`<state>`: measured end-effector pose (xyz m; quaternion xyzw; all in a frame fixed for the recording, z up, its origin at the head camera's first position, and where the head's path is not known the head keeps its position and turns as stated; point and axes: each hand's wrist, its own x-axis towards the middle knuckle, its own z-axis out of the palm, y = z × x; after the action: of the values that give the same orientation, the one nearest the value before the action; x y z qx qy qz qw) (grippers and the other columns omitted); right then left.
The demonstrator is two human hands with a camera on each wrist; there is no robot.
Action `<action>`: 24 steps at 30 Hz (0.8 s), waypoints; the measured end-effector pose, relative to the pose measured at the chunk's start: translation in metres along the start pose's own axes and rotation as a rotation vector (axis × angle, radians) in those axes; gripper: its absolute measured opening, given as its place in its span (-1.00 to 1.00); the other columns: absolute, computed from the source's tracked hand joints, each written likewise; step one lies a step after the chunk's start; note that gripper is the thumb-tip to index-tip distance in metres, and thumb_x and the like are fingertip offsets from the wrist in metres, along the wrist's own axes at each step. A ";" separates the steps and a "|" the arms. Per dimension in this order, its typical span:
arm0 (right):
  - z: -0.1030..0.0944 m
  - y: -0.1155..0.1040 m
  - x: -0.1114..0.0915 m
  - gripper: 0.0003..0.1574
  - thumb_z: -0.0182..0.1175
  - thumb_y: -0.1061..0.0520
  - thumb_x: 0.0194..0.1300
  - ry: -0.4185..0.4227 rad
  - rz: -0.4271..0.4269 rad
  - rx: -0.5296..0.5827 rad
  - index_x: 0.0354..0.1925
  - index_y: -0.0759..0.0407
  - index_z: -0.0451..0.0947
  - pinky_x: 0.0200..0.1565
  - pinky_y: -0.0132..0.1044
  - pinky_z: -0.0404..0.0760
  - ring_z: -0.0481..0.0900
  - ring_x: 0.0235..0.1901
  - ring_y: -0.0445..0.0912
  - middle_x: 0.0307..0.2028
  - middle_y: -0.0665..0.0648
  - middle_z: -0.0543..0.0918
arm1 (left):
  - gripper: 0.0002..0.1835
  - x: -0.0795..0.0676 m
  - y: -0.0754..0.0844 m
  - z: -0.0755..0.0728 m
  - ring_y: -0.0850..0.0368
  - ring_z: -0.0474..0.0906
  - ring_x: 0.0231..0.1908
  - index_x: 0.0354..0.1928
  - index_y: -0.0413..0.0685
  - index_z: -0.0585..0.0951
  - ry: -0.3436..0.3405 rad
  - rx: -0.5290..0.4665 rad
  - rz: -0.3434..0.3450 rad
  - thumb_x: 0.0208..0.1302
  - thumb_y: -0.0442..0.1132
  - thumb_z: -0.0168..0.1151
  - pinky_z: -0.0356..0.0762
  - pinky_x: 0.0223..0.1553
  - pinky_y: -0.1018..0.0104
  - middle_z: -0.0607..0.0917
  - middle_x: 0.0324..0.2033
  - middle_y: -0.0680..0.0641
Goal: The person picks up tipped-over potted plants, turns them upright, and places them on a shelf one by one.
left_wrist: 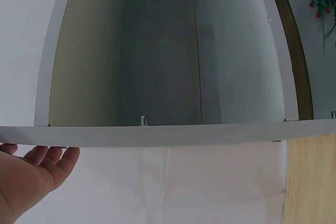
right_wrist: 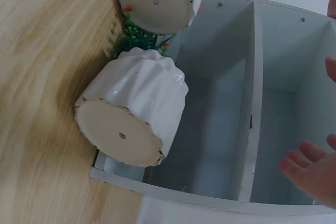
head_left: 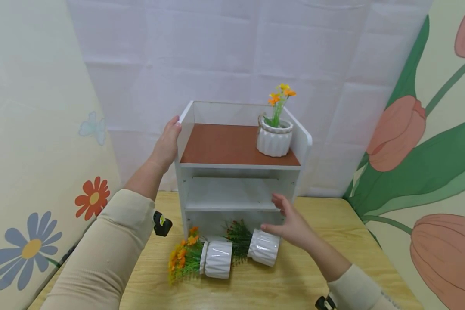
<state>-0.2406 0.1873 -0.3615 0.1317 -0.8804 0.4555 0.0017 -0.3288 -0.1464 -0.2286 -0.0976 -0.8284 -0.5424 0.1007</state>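
Shelf (head_left: 236, 166) bracing seemed underway, left hand (head_left: 166, 145) extended against the left edge without gripping; the spread, empty right hand (head_left: 293, 224) apparently required lowering to the nearest tipped pot (head_left: 264, 249).

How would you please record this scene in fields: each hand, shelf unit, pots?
Left hand: rests against the outer left side of the shelf unit
Right hand: in front of the shelf unit, holding nothing
Shelf unit: white, brown top board
Upright pot: white, orange and yellow flowers, on the top board
Left lying pot: white, orange flowers, on the table
Right lying pot: white, greenery, on the table
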 end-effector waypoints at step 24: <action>0.025 0.028 -0.006 0.14 0.50 0.05 0.06 -0.032 -0.027 -0.028 0.46 0.22 0.11 0.39 0.15 0.21 0.25 0.39 0.24 0.40 0.33 0.29 | -0.33 -0.002 0.000 -0.001 -0.24 0.04 0.44 0.57 0.23 -0.22 -0.016 -0.011 -0.001 0.50 0.20 -0.57 -0.03 0.38 -0.39 0.08 0.49 -0.22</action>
<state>-0.2382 0.1844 -0.3996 0.1509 -0.8849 0.4407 -0.0046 -0.3271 -0.1473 -0.2285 -0.1019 -0.8262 -0.5462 0.0932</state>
